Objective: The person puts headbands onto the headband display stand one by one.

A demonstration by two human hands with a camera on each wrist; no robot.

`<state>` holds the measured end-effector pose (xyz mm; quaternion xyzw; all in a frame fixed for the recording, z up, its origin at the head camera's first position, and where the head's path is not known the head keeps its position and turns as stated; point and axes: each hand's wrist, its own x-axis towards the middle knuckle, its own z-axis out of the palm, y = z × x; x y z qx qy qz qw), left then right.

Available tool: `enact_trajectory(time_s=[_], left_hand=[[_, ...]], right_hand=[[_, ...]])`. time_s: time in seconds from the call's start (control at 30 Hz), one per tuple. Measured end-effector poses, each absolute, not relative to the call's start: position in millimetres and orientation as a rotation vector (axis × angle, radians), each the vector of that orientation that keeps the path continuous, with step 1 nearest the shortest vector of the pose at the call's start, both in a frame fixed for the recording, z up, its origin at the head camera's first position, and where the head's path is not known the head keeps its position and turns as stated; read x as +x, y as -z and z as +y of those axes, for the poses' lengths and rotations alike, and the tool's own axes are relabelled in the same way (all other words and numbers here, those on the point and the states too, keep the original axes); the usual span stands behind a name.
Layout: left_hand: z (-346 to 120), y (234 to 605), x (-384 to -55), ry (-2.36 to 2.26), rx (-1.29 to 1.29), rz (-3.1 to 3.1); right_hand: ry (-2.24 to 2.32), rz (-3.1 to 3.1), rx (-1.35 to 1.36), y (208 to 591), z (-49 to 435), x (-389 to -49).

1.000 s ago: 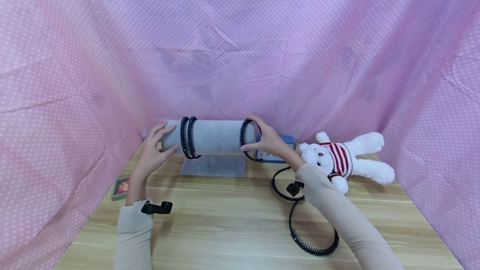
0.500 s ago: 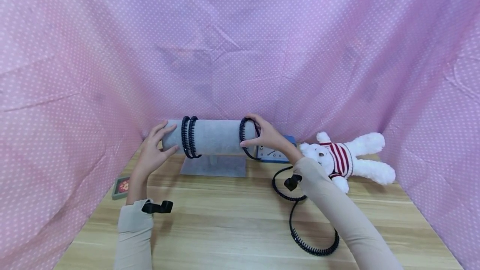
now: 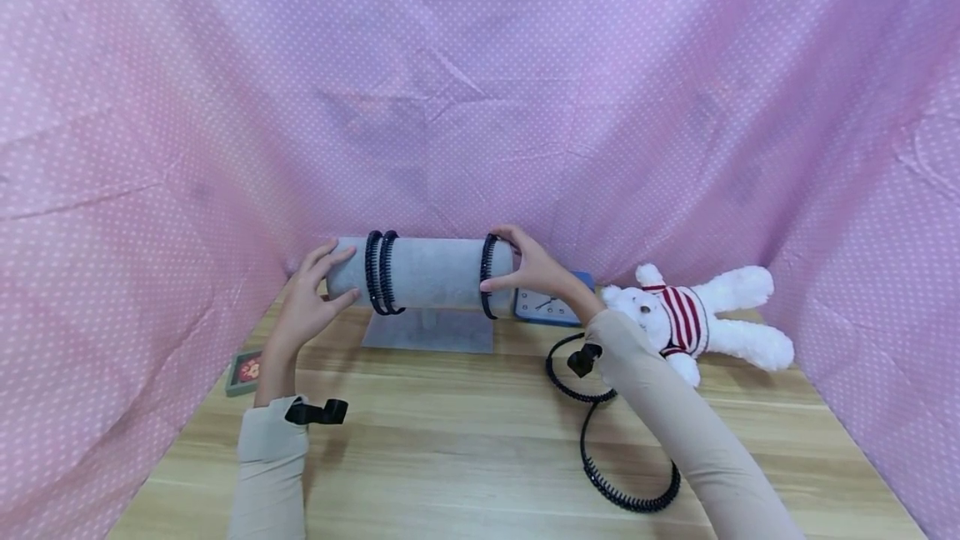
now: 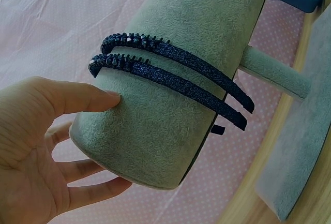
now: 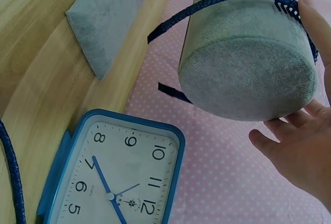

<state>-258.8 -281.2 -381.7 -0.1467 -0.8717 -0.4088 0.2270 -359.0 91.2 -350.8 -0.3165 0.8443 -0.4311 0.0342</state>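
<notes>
**Braced at one end, pinched at the other**

Head view: a grey padded roll [image 3: 442, 273] stands crosswise on its flat base [image 3: 427, 333], lifted off the tabletop [image 3: 450, 440], which leaves room for open band ends below. The left hand [image 3: 303, 298] grips the roll's left end, thumb in front and fingers over the top, probably to keep it from sliding or tipping. Two dark toothed headbands [image 3: 379, 273] sit side by side near that end. The right hand [image 3: 532, 263] pinches a third headband [image 3: 487, 265] round the right end, between a thumb in front and fingers above, likely so the band stays upright and even. Two loose headbands [image 3: 633, 500] lie near the right forearm, within easy reach, with a clock [image 3: 543, 308] and a white plush bear [image 3: 682, 319] behind.

Left wrist view: the thumb presses the plush surface just beside the nearer band without touching it, which seems to leave the pair undisturbed. Their open ends project past the roll's underside.

Right wrist view: the third band straddles the roll near its round face, its tips apart on either side. One digit rests on its toothed stretch, perhaps to steer it.
</notes>
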Motion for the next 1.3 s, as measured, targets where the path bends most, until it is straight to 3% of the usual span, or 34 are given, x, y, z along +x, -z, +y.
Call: enact_trajectory(time_s=[1.3], left_hand=[[-285,385,-262,1.168,-0.421,-2.381]], right_hand=[[0.768,2.859,-1.036,322,42,-353]])
